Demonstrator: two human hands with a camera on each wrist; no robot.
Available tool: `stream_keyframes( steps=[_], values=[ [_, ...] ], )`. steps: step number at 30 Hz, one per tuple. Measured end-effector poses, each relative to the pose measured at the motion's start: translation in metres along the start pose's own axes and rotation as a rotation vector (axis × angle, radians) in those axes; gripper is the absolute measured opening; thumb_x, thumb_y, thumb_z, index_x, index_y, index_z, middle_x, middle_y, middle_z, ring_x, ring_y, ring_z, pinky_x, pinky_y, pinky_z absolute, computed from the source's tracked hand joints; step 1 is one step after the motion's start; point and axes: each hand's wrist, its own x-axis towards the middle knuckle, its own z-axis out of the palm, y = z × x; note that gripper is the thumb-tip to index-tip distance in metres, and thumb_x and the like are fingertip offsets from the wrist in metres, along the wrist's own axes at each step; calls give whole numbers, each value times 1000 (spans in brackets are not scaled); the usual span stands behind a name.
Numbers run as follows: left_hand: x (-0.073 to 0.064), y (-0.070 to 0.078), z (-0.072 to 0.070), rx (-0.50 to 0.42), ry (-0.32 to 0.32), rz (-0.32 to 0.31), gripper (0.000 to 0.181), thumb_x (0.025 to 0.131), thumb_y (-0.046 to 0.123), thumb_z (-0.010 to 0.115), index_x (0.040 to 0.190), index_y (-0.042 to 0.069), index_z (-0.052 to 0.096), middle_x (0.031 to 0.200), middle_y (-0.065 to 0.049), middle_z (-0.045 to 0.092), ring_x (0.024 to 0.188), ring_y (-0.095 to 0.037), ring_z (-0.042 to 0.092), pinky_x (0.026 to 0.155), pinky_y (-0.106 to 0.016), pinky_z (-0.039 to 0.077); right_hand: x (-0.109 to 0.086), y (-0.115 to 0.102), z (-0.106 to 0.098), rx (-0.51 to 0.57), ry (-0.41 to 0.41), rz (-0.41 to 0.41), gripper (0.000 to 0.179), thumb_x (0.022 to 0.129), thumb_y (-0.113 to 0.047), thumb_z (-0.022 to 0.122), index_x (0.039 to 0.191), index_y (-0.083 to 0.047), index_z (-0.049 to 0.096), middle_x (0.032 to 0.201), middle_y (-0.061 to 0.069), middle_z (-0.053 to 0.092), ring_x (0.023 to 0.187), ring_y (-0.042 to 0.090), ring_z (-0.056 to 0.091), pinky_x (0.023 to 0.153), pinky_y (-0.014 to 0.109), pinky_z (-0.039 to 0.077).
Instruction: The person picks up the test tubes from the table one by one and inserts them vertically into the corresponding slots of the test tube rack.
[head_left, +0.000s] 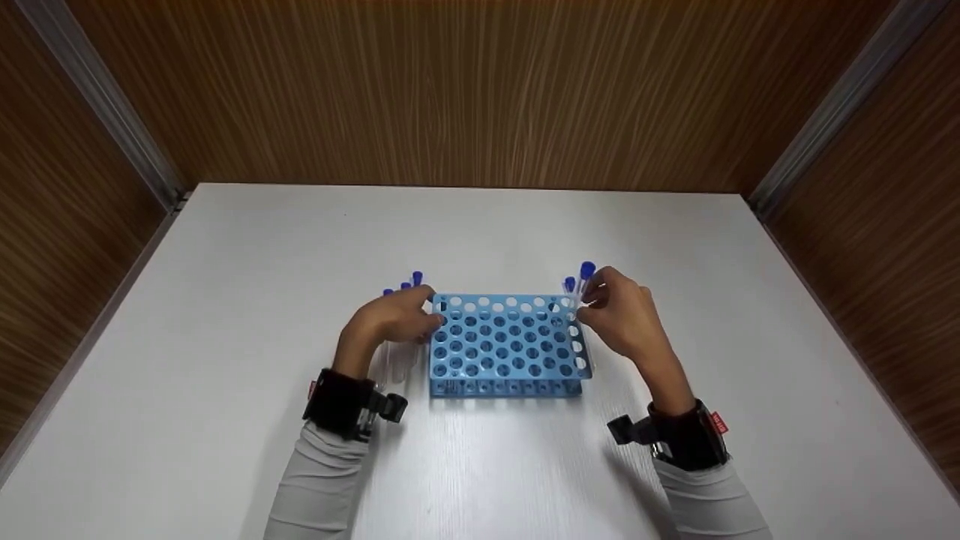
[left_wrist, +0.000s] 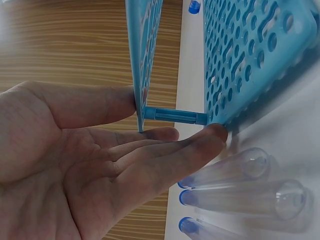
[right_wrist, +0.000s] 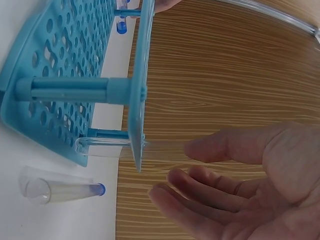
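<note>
A blue test tube rack with rows of round holes stands in the middle of the white table. At its left end my left hand grips the top plate, thumb above and fingers beneath, as the left wrist view shows. My right hand pinches a clear test tube with a blue cap by the rack's far right corner. The tube passes through a hole in the top plate; its rounded end is near the lower plate. In the right wrist view the cap is hidden behind the hand.
Several clear tubes with blue caps stand left of the rack, partly behind my left hand. Another capped tube stands beyond the rack's right end. Wood-grain panels border the white table at the back and sides.
</note>
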Motion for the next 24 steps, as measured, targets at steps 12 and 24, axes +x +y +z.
stream_keyframes(
  steps=[12, 24],
  values=[
    [1, -1, 0, 20, 10, 11, 65, 102, 31, 52, 155, -1, 32, 151, -23, 48, 140, -40, 47, 116, -53, 38, 6, 11, 4, -10, 99, 15, 21, 91, -4, 62, 110, 4, 65, 106, 25, 74, 96, 38, 71, 84, 50, 58],
    [2, 0, 1, 10, 20, -1, 64, 102, 31, 54, 155, 0, 34, 148, -24, 51, 137, -40, 49, 114, -54, 41, 14, 28, 17, -34, 182, -4, 26, 93, -7, 62, 115, 5, 71, 106, 25, 74, 97, 40, 73, 84, 51, 59]
  ],
)
